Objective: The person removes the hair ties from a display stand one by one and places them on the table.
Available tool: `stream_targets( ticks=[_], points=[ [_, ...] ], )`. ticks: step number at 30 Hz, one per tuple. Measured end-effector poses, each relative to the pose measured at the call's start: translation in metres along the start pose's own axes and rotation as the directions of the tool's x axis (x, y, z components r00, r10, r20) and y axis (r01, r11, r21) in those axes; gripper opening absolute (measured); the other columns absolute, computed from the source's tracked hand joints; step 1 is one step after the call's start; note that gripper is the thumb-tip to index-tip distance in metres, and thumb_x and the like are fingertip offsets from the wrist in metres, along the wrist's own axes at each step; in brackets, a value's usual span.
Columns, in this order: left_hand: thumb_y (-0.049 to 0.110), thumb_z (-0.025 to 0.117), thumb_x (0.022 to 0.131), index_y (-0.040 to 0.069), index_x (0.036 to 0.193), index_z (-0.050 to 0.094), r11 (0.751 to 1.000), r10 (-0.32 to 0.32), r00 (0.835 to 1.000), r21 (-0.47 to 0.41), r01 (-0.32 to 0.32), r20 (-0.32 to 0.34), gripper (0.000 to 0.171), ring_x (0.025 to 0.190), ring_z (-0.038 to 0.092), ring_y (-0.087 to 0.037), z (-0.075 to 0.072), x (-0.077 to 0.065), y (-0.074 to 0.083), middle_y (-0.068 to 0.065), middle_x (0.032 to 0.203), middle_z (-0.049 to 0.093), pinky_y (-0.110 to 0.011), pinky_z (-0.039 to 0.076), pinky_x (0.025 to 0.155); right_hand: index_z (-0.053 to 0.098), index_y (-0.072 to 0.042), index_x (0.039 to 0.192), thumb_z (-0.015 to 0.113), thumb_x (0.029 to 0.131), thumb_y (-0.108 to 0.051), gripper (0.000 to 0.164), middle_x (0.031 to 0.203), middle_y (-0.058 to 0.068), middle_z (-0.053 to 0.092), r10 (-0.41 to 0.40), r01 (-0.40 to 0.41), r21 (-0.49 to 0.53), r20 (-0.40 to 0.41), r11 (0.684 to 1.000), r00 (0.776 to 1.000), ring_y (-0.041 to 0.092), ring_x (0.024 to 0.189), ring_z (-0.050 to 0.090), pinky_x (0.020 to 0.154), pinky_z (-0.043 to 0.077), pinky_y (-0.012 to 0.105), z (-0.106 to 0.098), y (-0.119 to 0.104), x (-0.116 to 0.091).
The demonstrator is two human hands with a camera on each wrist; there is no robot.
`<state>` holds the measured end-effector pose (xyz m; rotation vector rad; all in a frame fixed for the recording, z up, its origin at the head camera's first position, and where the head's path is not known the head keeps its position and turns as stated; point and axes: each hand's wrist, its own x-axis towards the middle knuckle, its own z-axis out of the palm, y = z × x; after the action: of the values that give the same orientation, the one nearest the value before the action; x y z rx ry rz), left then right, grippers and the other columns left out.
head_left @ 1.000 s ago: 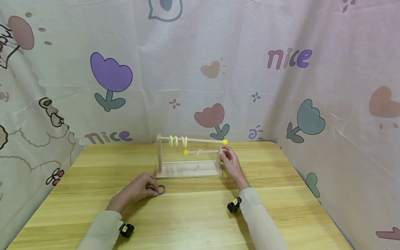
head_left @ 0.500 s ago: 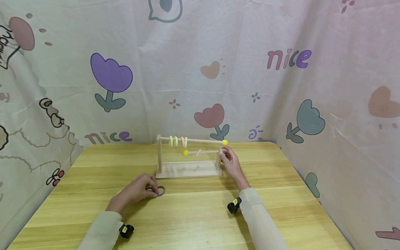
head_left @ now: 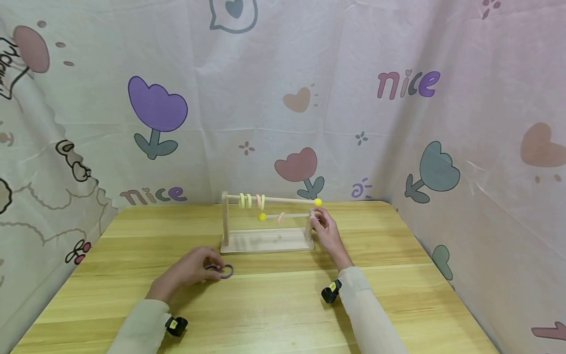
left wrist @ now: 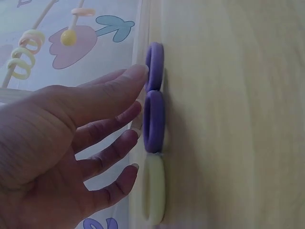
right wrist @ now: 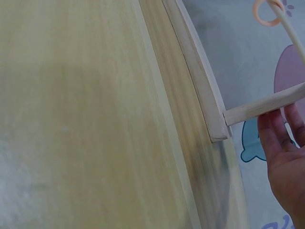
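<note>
L hand (head_left: 190, 269), fingers apart, is nearest the purple rings (left wrist: 158, 121), rowed approx. L–R on counter (head_left: 274, 314) in front of rack (head_left: 265, 241), whose post (right wrist: 252, 110) R hand (head_left: 328, 233) grips.

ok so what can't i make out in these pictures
Head view: the cream ring and part of the purple ring beside it, behind the left hand.
Left wrist view: the index fingertip, behind the thumb; most of the stand, past the left edge.
Right wrist view: the top of the post, past the right edge.
</note>
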<state>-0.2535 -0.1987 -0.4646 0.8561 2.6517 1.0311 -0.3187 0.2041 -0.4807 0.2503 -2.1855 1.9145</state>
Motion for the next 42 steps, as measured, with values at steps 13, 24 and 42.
stream_targets(
  ticks=[13, 24, 42],
  points=[
    [0.018, 0.078, 0.092, 0.011, 0.109, 0.077, 0.997, -0.022, 0.997, 0.069, 0.027, -0.072, 0.018, 0.093, 0.062, -0.017, 0.002, 0.010, 0.005, -0.003, 0.101, 0.073, -0.028, 0.053, 0.078, 0.054, -0.002, 0.137, 0.054, 0.108, -0.014, 0.031, 0.124, 0.027, 0.062, -0.010, 0.010, -0.026, 0.001, 1.000, 1.000, 0.030, 0.112, 0.063, 0.102, 0.056, 0.045, -0.001, 0.001, 0.000],
    [0.011, 0.074, 0.094, 0.008, 0.110, 0.076, 0.995, 0.078, 0.987, 0.072, -0.068, -0.144, 0.017, 0.092, 0.064, -0.014, 0.021, 0.027, 0.015, -0.004, 0.104, 0.075, -0.035, 0.058, 0.084, 0.053, -0.004, 0.137, 0.054, 0.108, -0.013, 0.031, 0.127, 0.032, 0.060, 0.009, -0.009, 0.003, 0.016, 1.000, 1.000, 0.041, 0.117, 0.060, 0.099, 0.057, 0.031, -0.002, -0.002, 0.000],
    [0.008, 0.073, 0.095, 0.005, 0.117, 0.074, 0.992, 0.124, 0.969, -0.008, -0.129, -0.212, 0.022, 0.094, 0.069, -0.021, 0.046, 0.054, 0.034, -0.010, 0.105, 0.076, -0.034, 0.061, 0.085, 0.052, -0.004, 0.138, 0.054, 0.108, -0.014, 0.032, 0.124, 0.028, 0.059, 0.017, -0.017, 0.007, 0.007, 1.000, 1.000, 0.038, 0.115, 0.060, 0.103, 0.056, 0.043, 0.000, -0.001, 0.000]
  ],
)
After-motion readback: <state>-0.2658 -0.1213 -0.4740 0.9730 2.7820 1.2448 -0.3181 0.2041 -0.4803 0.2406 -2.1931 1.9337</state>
